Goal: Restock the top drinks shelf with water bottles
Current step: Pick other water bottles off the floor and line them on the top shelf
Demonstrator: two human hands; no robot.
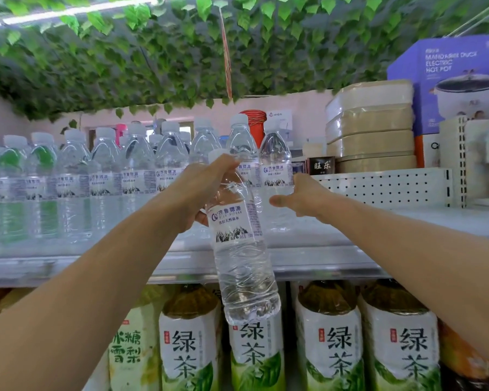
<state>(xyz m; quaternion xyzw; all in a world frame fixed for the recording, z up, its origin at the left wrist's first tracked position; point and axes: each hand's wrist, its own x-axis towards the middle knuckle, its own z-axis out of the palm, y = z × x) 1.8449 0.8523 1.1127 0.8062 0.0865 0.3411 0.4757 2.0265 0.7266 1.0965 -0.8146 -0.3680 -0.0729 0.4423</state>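
**Two hands at the top shelf, one bottle aloft**

The left hand (pixel 206 190) curls round the neck and shoulder of a water bottle (pixel 242 249), held in front of the top shelf (pixel 336 261) and tilted slightly. The right hand (pixel 299 197) grips the side of the end bottle (pixel 275 179), which stands on that shelf at the right end of the bottle row (pixel 76 179). Green tea bottles (pixel 328 342) fill the tier below. Leafy vines (pixel 153 66) cover the ceiling; stacked boxes (pixel 373 125) sit to the right.

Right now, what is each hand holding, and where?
Left hand grips a water bottle by its shoulder; right hand holds the shelf's end bottle at its label.
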